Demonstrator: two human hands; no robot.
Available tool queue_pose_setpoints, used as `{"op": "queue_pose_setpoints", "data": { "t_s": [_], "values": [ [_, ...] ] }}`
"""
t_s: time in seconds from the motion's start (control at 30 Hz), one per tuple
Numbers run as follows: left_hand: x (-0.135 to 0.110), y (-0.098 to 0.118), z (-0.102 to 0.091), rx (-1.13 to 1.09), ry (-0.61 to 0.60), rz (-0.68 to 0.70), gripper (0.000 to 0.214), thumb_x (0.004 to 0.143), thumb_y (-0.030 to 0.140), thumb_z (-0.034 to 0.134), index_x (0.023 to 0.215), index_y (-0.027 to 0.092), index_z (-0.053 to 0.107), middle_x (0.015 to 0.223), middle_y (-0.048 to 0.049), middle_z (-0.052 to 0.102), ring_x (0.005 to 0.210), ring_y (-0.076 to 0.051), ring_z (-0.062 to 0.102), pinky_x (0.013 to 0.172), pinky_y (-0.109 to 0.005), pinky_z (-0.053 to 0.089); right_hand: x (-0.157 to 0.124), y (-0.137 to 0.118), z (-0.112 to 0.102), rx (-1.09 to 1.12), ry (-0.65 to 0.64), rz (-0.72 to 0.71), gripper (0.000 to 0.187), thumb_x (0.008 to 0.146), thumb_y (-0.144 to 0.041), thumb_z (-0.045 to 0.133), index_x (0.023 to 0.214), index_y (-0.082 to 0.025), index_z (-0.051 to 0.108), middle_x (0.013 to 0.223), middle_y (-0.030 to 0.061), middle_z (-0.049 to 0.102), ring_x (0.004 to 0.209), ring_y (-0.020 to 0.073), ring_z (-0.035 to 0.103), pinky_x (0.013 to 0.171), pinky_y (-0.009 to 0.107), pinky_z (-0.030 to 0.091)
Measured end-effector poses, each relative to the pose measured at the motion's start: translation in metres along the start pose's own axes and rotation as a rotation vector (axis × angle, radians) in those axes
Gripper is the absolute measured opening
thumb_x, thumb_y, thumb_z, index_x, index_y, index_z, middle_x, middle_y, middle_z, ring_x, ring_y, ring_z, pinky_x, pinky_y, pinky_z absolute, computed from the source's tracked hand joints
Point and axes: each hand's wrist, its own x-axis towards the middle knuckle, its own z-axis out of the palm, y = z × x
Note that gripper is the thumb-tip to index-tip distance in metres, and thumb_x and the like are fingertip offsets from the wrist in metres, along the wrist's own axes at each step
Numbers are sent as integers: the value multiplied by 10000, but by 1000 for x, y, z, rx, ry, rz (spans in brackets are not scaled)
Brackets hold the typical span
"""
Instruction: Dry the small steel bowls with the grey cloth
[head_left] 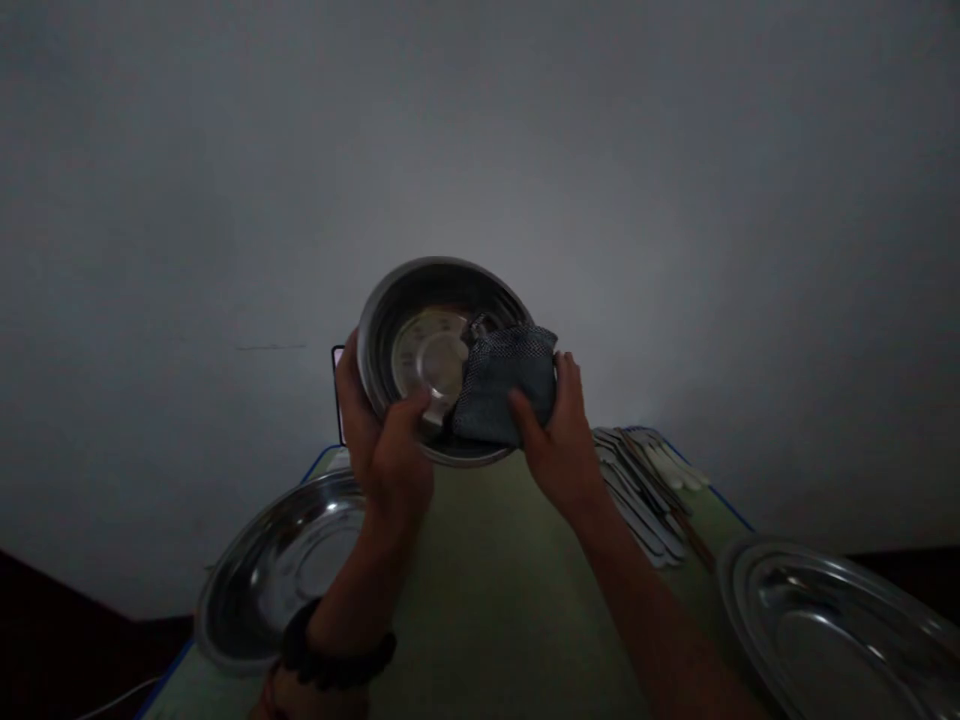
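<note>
A round stainless steel bowl (431,365) is held up over the table, tilted so its inside faces me. My left hand (390,440) grips its left rim, thumb over the inside and fingers behind. In my right hand (555,430) is a dark grey cloth (506,385), its thumb on top and fingers curled behind. The cloth lies over the right part of the bowl, hiding that side of its rim. Whether my right fingers also touch the bowl is hidden.
A large steel basin (225,610) stands at the left of the green table (495,600). To the right lie several pieces of flat cutlery (637,500) and white spoons (671,465). An oval steel tray (739,580) sits at the front right. Behind is a grey wall (480,130).
</note>
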Motion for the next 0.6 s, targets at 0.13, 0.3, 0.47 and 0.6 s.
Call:
{"op": "queue_pose_setpoints", "data": {
  "t_s": [0.13,0.3,0.47,0.6],
  "values": [
    [-8,2,10,-75,-14,162,580,739,115,596,1287,295,539,1337,21,569,1274,-232,484,1125,-388,324,0,4,4,18,-46,58,601,844,-370,526,1389,-135,431,1390,195,484,1301,325,454,1098,537,347],
    [-11,-4,9,15,-101,65,620,710,104,562,1310,258,529,1339,-8,565,1287,-257,474,1111,-385,346,6,9,7,104,-66,239,597,788,-191,429,1375,-80,419,1285,193,585,1151,287,569,1009,480,439],
    [0,-12,-1,-38,-68,1,604,667,76,599,1230,295,596,1222,33,636,1186,-222,547,1060,-336,409,17,30,-3,-8,8,81,416,855,-306,431,1202,-150,599,1186,163,611,1118,271,562,1005,470,426],
    [4,-13,-3,-69,-24,-1,589,676,74,592,1215,313,600,1205,34,643,1168,-228,561,1039,-347,437,22,39,-16,-199,196,41,529,825,-409,532,1288,-155,562,1220,204,529,1109,325,540,967,571,405]
  ]
}}
